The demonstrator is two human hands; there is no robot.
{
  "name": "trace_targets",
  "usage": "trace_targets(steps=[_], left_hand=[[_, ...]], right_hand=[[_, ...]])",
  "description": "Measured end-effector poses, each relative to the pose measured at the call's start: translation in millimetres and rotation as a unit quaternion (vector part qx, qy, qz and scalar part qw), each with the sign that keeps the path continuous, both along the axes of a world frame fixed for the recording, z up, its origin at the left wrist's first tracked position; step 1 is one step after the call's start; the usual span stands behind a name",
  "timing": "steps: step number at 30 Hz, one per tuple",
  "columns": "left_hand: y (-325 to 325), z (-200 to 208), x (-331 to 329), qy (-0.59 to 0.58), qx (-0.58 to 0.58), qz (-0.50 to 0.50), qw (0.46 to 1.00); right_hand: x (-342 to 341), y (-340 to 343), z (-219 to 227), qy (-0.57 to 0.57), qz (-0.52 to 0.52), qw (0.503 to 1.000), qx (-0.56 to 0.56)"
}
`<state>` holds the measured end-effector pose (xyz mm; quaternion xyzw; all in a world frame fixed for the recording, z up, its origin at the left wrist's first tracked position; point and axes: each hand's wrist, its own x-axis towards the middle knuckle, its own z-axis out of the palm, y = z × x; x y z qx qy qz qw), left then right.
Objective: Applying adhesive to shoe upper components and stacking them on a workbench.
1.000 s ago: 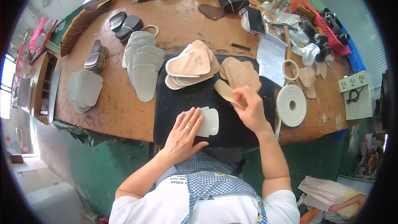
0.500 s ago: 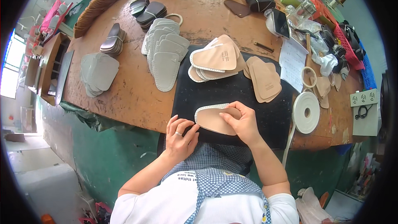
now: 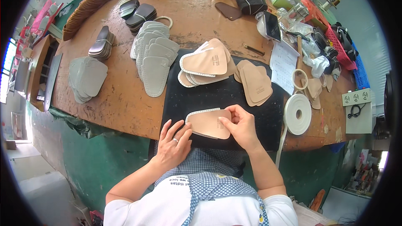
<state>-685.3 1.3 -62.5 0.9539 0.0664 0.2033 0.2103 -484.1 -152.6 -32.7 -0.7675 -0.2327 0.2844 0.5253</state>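
A beige leather piece (image 3: 205, 124) with a white, notched border along its upper left edge lies near the front of the black mat (image 3: 184, 98). My right hand (image 3: 243, 127) pinches its right end, thumb on top. My left hand (image 3: 173, 145), wearing a ring, has its fingers apart, with the fingertips at the piece's left end. Beyond them is a pile of beige pieces with white borders (image 3: 205, 63). To its right, plain beige pieces (image 3: 254, 84) lie fanned out.
Grey shaped pieces lie in a long overlapped row (image 3: 155, 73) and a smaller pile (image 3: 90, 77) at left. Tied dark stacks (image 3: 141, 16) stand behind. On the right are a white tape roll (image 3: 298, 115), a written paper (image 3: 283, 67), a phone (image 3: 272, 27) and a vented box (image 3: 357, 98).
The beige piece has turned flatter onto the mat, and more of its right end shows. My right hand has shifted toward its upper right corner. The whole view has slid slightly left.
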Motion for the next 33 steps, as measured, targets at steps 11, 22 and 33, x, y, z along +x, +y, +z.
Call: trace_targets(steps=[11, 22, 33], left_hand=[[-26, 16, 58, 0.117, 0.019, -0.094, 0.988], [70, 32, 78, -0.17, -0.131, 0.192, 0.958], [151, -7, 91, -0.017, -0.061, 0.412, 0.909]], right_hand=[[9, -3, 2, -0.167, 0.017, 0.983, -0.074], [49, 31, 50, -0.176, 0.059, 0.977, 0.109], [127, 62, 15, -0.32, -0.087, 0.943, -0.003]])
